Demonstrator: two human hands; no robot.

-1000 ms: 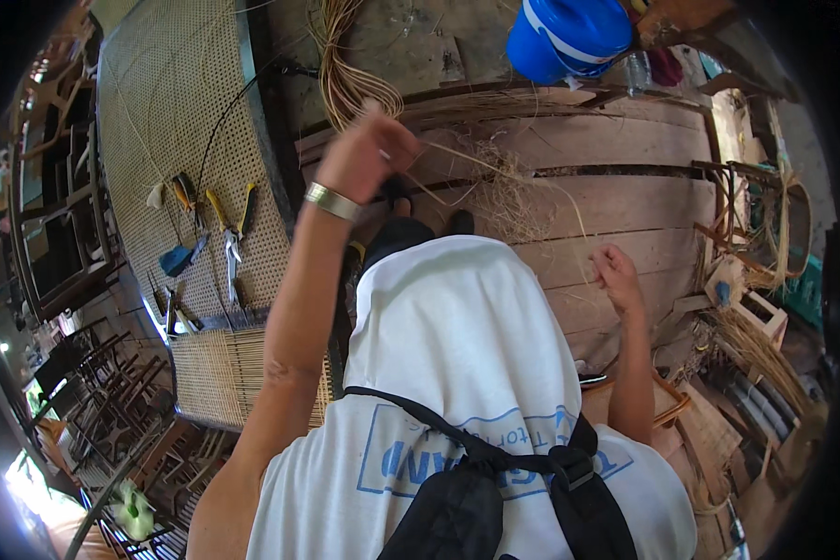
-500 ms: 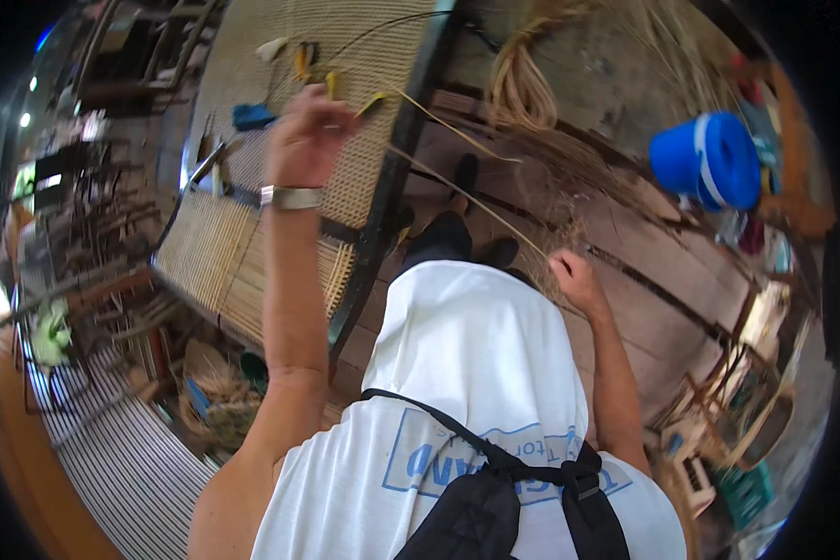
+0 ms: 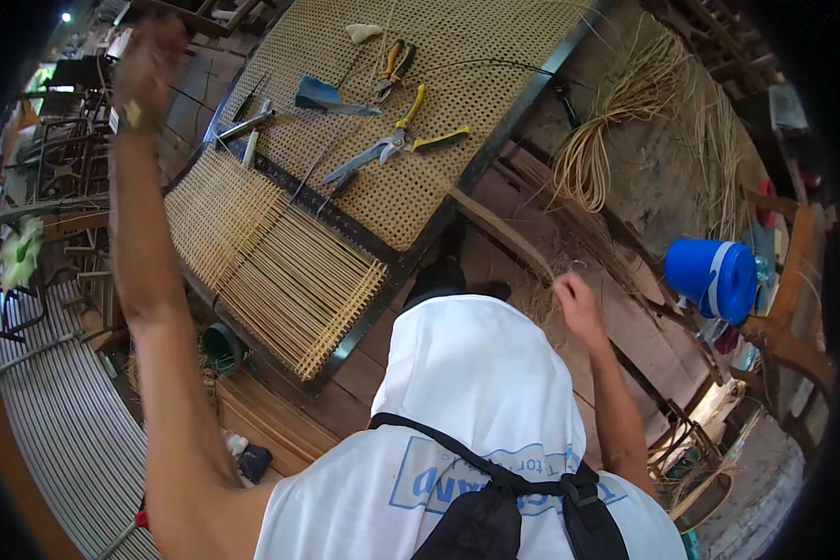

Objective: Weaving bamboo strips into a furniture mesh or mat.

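From where I stand, the person's right hand (image 3: 581,306), right of centre, is curled closed on a blurred cane strand (image 3: 506,229) running up-left toward the dark-edged woven cane panel (image 3: 495,93) at upper centre. The left hand (image 3: 154,61) is a blur at upper left; I can't tell its opening or hold. Yellow-handled shears (image 3: 399,140) lie on the panel.

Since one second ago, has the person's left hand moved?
Yes: the left hand has crossed the woven cane panel, from its right side to beyond its left edge.
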